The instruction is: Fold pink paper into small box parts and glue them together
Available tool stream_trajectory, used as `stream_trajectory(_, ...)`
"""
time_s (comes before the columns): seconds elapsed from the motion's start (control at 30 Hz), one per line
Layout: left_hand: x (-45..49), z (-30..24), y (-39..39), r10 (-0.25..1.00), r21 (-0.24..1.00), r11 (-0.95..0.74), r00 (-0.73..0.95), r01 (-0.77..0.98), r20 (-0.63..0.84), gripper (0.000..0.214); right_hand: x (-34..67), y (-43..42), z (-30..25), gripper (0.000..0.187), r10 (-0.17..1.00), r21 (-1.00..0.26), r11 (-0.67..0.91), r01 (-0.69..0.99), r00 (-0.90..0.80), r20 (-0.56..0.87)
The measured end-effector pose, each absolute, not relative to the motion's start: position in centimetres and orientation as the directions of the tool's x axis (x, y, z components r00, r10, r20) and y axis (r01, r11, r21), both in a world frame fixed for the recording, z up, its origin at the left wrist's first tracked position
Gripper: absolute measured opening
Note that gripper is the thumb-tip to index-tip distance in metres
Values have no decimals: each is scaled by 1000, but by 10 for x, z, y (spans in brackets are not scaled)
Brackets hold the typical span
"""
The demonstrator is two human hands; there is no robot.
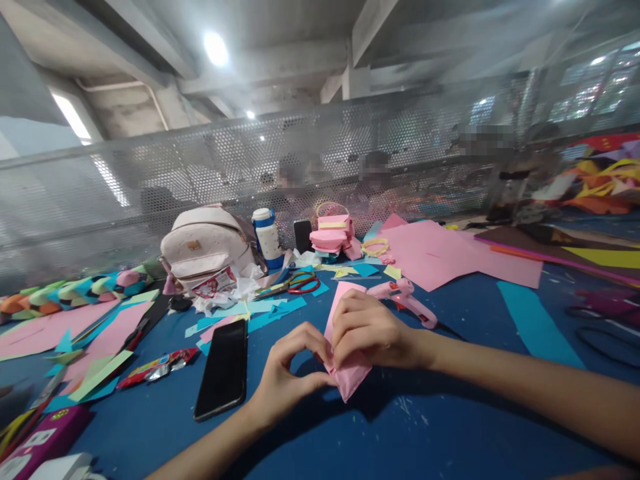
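Both my hands meet over a folded piece of pink paper (pixel 350 377) above the blue table (pixel 400 427). My left hand (pixel 287 373) pinches the paper's left edge between thumb and fingers. My right hand (pixel 367 330) lies on top of the paper with its fingers curled down, pressing and gripping it. The paper's upper tip sticks up behind my right hand and its lower corner points down below it. A black phone (pixel 223 368) lies flat just left of my left hand.
A pink glue gun (pixel 405 298) lies behind my right hand. Scissors (pixel 295 285), a cream backpack (pixel 205 250), a white bottle (pixel 267 237), a pink paper model (pixel 333 235) and large pink sheets (pixel 440 253) sit further back. Paper scraps and a snack wrapper (pixel 157 367) lie left. A mesh partition (pixel 200 173) bounds the table.
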State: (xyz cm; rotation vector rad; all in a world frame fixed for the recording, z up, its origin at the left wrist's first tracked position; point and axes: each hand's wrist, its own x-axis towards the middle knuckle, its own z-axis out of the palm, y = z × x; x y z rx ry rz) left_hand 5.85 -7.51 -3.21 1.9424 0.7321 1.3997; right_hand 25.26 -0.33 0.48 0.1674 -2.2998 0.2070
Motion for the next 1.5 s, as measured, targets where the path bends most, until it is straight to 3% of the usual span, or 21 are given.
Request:
stream_trajectory(0.13,56,-33,-73,762,782,-621,280,58,585,21,252,-5,10,37,-55,-87,980,-180,-662,747)
stream_trajectory(0.23,55,-37,-72,787,809,-586,268,44,556,24,255,-6,16,40,-94,-7,988,-155,-639,763)
stream_trajectory(0.43,60,-60,-62,883,931,-311,303,-191,357,88,257,-11,16,34,-152,185,983,-3,-580,801)
stream_trajectory(0.57,64,-66,-59,874,923,-85,417,-374,249,93,255,-12,10,28,-171,246,968,58,-568,805)
stream_trajectory(0.97,60,-65,-53,913,904,-204,261,-375,314,94,257,-9,3,23,-94,209,970,128,-591,801)
stream_trajectory(1.17,61,-64,-52,915,902,-292,183,-317,360,98,258,-10,4,13,-69,258,931,260,-569,820)
stream_trajectory(1.23,61,-60,-54,917,896,-346,104,-278,386,97,258,-8,4,12,18,187,919,347,-509,860)
stream_trajectory(1.3,60,-55,-57,896,869,-436,-23,-232,444,95,258,-6,4,16,187,-7,929,371,-454,871)
stream_trajectory(1.4,60,-47,-61,819,809,-573,-131,-130,559,94,255,-2,5,24,484,-413,875,254,-512,710)
stream_trajectory(1.5,62,-43,-65,789,786,-614,-70,-72,610,94,251,-2,7,29,577,-682,725,100,-627,522)
